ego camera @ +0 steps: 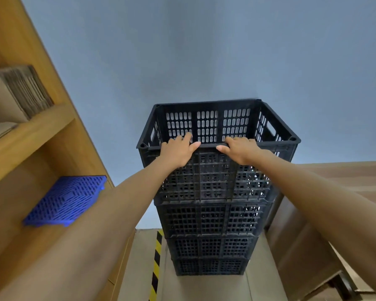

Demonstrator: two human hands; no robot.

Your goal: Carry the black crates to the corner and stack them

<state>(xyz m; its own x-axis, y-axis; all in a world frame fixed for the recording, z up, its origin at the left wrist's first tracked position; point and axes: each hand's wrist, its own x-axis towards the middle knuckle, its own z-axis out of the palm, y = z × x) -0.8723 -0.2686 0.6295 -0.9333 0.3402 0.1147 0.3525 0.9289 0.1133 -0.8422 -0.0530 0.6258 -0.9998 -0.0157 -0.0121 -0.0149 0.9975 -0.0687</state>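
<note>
A tall stack of several black slotted crates [213, 220] stands on the floor against the grey wall. The top crate [206, 124] is open and empty, its near rim facing me. My left hand [178, 152] grips that near rim left of centre, fingers curled over the edge and thumb along the rim. My right hand [240, 149] grips the same rim right of centre in the same way. Both arms reach forward from below.
A wooden shelf unit [37, 131] stands close on the left, holding flat cardboard [20, 92] and a blue plastic grid panel [67, 199]. Large cardboard sheets [326, 205] lean on the right. A yellow-black hazard stripe [156, 263] runs along the floor left of the stack.
</note>
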